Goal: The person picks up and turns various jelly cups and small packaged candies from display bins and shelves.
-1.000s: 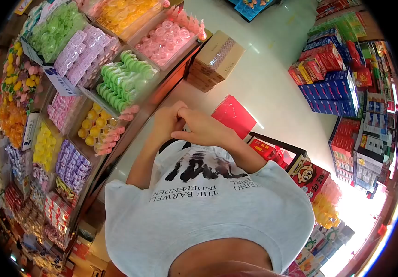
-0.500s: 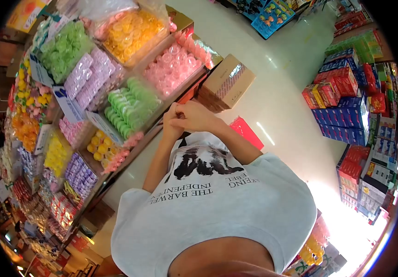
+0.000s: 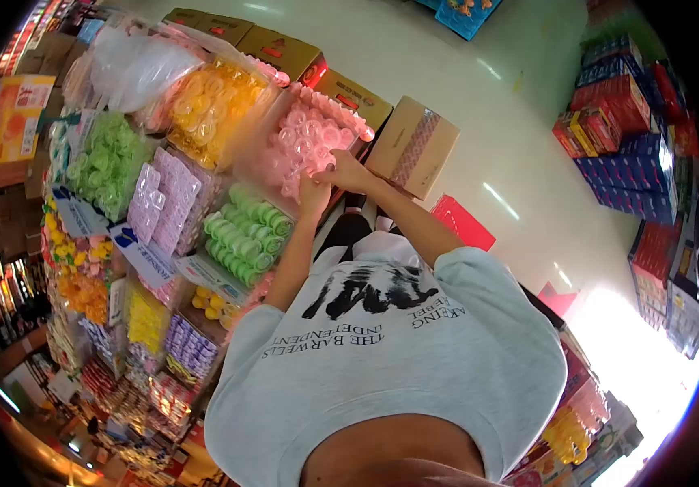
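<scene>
My left hand (image 3: 314, 196) is at the front edge of a bin of pink clear-wrapped pieces (image 3: 305, 140), its fingers bent together. My right hand (image 3: 348, 172) is just beside it, fingers curled in towards the left fingertips. Both hands overlap the near corner of the pink bin in this view. Whatever lies between the fingers, if anything, is too small to make out. Left of my left forearm are green wrapped round pieces (image 3: 245, 235) in neat rows. Behind the pink bin stands a bin of orange-yellow pieces (image 3: 218, 101).
Purple packets (image 3: 172, 195) and loose green packets (image 3: 106, 162) fill bins further left. A cardboard carton (image 3: 414, 146) stands on the floor at the display's end, with a red sheet (image 3: 463, 223) near it. Stacked blue boxes (image 3: 629, 183) line the right side.
My hands, clasped together in front of my shirt before, have moved forward to the pink bin and come slightly apart. The view has shifted, so the display sits further right.
</scene>
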